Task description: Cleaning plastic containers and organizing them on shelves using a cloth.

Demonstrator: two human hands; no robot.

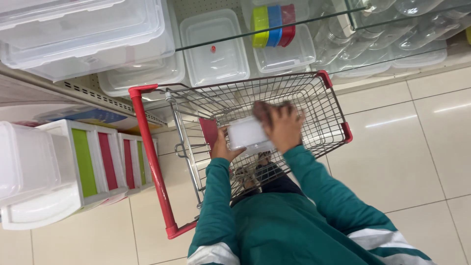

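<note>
Closest to my view are the teal sleeves with white bands, both arms stretched forward over a wire shopping cart with red plastic trim (147,162). Between my hands I hold a small rectangular plastic container, clear to milky white with rounded corners (247,133), up above the basket of the cart, not resting on the wire. It looks closed, with a flat pale lid, and the surface is blurred, so I cannot make out any detail on it.

My left hand (223,146) cups the container's left end from below and behind, the grip closed on that side with the thumb along the edge. My right hand (283,126) lies over the right end, fingers spread and wrapped across the top, so that grip too is closed on the container. Something dark and reddish sits under the right fingers at the upper edge; I cannot tell what it is.

Beyond the cart, low shelves carry stacked clear plastic storage boxes (214,49), and a set of small lids or tubs in green, blue and red (273,24) stands on one. To the left sit white drawer units with green and red fronts (93,159). The floor is pale glossy tile (407,147).
</note>
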